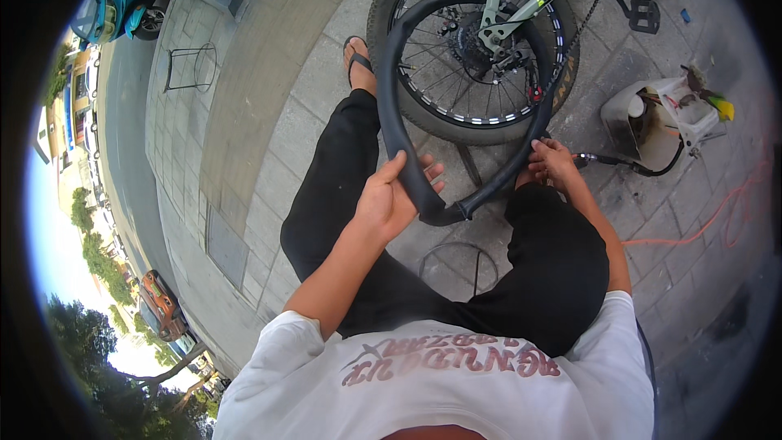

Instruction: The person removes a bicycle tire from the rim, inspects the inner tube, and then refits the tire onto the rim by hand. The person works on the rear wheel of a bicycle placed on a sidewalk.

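A partly inflated black inner tube [391, 106] hangs as a big loop in front of the bicycle's wheel, between my knees. My left hand [391, 195] grips its lower left side, thumb on the near face and fingertips showing past the inner edge. At the lower right of the loop, my right hand [554, 161] has its fingers curled against the tube. A small valve stem [464, 211] shows at the tube's bottom. Beside my right wrist ends the visible part of a black air hose [623, 163]; whether my hand touches it is hidden.
Ahead stands a bicycle wheel [383, 33] with its tyre, under a pale green frame [538, 2]. A white cut-open container [623, 118] with tools sits at the right. An orange cable [676, 240] crosses the paving. Under me is a round-topped stool [444, 246].
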{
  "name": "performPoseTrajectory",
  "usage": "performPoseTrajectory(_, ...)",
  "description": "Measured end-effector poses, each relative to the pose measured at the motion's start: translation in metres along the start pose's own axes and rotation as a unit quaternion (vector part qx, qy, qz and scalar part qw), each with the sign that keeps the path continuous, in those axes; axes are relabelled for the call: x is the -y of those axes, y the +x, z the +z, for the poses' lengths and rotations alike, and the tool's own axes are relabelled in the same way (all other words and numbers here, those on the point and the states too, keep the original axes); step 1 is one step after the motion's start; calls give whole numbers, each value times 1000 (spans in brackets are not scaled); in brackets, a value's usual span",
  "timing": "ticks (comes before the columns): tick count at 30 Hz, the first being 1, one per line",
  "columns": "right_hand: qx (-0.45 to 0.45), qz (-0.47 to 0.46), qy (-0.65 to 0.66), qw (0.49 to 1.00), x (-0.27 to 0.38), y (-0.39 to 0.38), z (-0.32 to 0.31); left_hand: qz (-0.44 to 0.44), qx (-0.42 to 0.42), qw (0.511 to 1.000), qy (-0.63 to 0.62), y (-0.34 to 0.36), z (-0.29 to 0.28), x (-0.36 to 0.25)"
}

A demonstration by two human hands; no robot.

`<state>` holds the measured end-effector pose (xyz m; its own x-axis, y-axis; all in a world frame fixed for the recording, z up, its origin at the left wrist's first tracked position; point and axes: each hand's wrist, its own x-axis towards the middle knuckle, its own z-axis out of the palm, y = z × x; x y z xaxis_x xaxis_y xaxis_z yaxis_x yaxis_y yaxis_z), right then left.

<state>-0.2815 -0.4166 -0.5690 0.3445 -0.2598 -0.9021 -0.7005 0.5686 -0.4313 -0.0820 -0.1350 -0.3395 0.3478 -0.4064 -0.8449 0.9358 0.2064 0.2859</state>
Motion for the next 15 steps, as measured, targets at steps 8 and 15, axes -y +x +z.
performPoseTrajectory(8, -93, -135, -18, 986, -18, 45, -20, 13, -46, 991, 122, 6, -23, 26)
performPoseTrajectory(15, -212, -310, 47, 925, 84, 76, -92, -60, -123, 955, 264, 32, -34, 31)
